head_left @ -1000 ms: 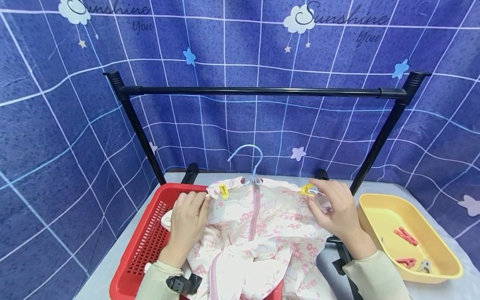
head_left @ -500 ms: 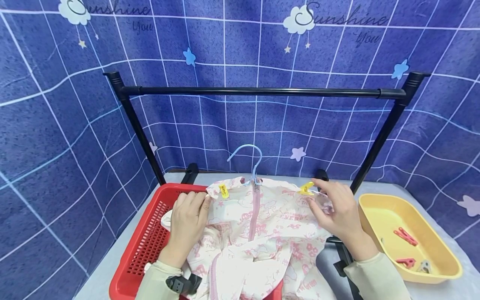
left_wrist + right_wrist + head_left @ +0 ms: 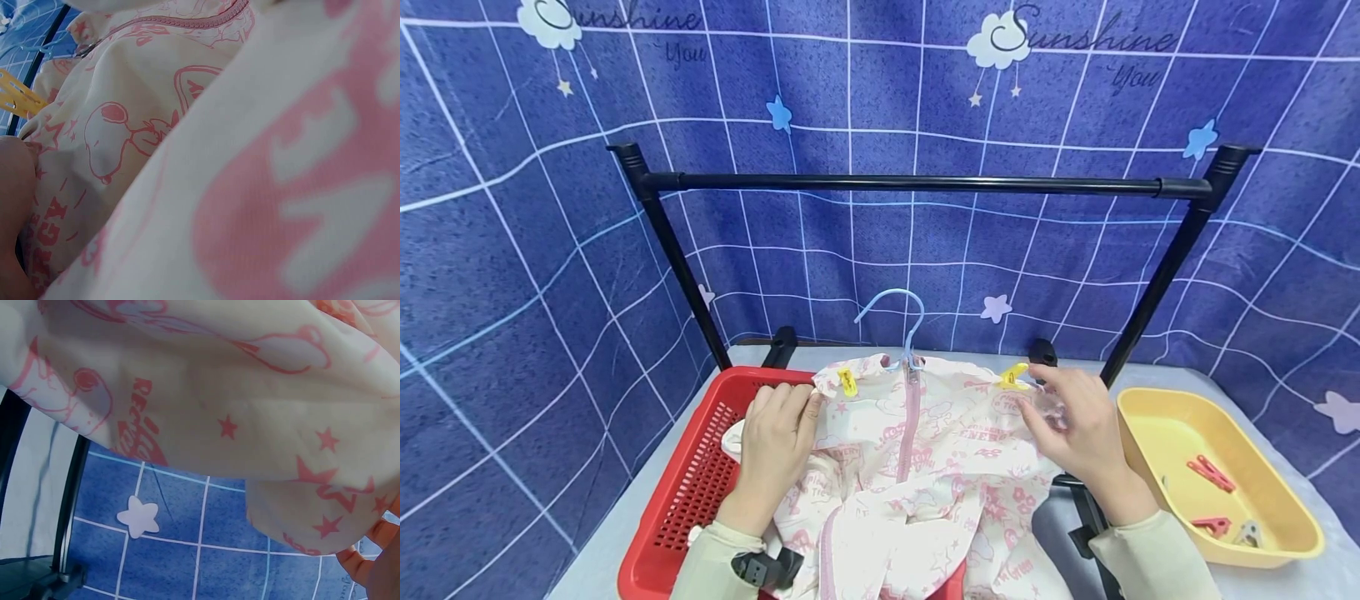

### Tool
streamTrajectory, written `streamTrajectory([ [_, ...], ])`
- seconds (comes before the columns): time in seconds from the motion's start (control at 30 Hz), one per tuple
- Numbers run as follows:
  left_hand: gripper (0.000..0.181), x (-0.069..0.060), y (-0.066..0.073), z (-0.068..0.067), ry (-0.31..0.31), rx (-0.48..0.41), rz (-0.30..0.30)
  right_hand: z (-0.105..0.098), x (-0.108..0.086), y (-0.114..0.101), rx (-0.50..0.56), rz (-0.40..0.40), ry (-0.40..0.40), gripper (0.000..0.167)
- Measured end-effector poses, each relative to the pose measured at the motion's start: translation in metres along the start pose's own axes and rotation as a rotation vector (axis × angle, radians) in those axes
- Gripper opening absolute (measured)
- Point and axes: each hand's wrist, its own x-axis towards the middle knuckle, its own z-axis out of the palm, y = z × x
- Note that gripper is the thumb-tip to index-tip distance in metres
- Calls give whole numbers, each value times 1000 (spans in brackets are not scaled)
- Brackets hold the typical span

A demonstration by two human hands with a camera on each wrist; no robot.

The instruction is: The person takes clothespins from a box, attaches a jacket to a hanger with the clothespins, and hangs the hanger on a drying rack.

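A white zip-up jacket (image 3: 880, 442) with pink print hangs on a light blue hanger (image 3: 913, 312), only its hook showing above the collar. Yellow clothespins sit on both shoulders: one on the left (image 3: 847, 382), one on the right (image 3: 1013, 377). My left hand (image 3: 778, 433) grips the jacket's left shoulder beside its clothespin; the hanger's end there is hidden. At the right shoulder, my right hand (image 3: 1078, 425) has thumb and forefinger spread apart, just off the right clothespin. Jacket cloth fills most of both wrist views; the left one also shows a clothespin (image 3: 19, 94).
A black rack bar (image 3: 917, 182) crosses above the jacket. Under the jacket at left stands a red perforated basket (image 3: 700, 475). The yellow tray (image 3: 1180, 417) at right holds pink clothespins (image 3: 1212, 472) and a grey one (image 3: 1250, 533). A blue patterned curtain (image 3: 880, 100) hangs behind.
My right hand's fingers have let go of the right clothespin and moved slightly right, leaving it clipped on the shoulder. The left hand stays where it was.
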Motion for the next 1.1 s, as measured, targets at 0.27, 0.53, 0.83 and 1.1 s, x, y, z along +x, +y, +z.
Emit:
streamTrajectory([
  [0.27,50,0,-1,1,4,-8,3,0,-6,3,-10,24,-31,41],
  [0.53,51,0,0,0,1,-5,2,2,-12,3,-26,52,-77,37],
  [0.83,50,0,-1,1,3,-4,3,7,-19,5,-21,48,-82,38],
  [1.1,48,0,-1,1,14,-6,9,12,-25,2,-54,39,-73,40],
])
